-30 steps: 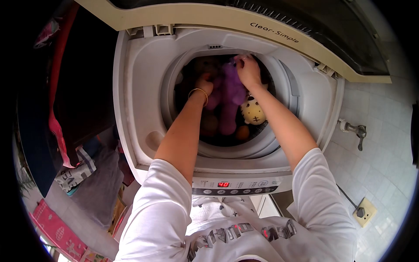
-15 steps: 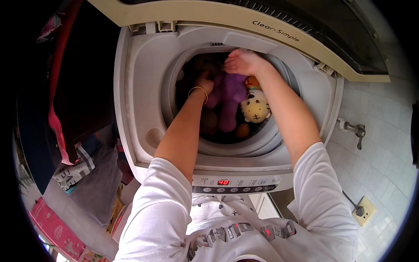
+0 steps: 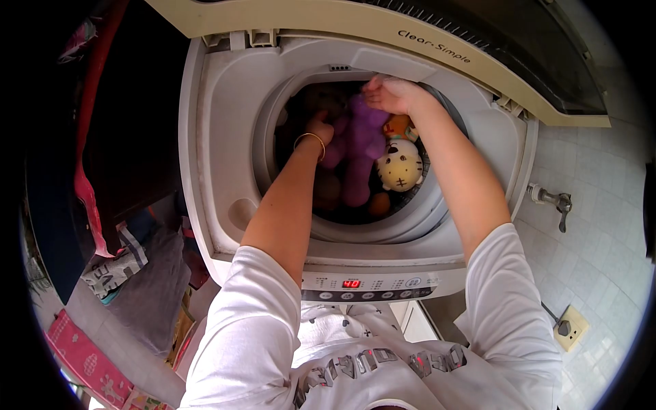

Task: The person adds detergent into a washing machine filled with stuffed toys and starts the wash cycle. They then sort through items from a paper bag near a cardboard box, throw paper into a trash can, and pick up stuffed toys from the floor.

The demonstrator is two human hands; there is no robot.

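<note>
Both of my arms reach into the open tub of a top-loading washing machine [image 3: 225, 143]. My left hand [image 3: 320, 128] is closed on the left side, beside a purple plush toy [image 3: 359, 154]. A dim brown plush toy [image 3: 324, 102] lies just beyond it, and whatever its fingers hold is hidden in shadow. At the far right of the tub, my right hand [image 3: 393, 94] is open, its fingers loosely bent over the top end of the purple toy. Below that hand lie an orange plush toy [image 3: 398, 128] and a pale yellow tiger plush [image 3: 400, 167].
The raised lid [image 3: 478, 65] leans back behind the tub. A control panel [image 3: 369, 285] with a lit red display runs along the machine's front. On the right wall are a tap [image 3: 553, 201] and a socket with a plug [image 3: 571, 328]. Bags and cloth [image 3: 147, 287] lie at the left.
My right hand has shifted slightly right, uncovering more of the purple toy's top and the orange toy. My left hand stays nearly in place.
</note>
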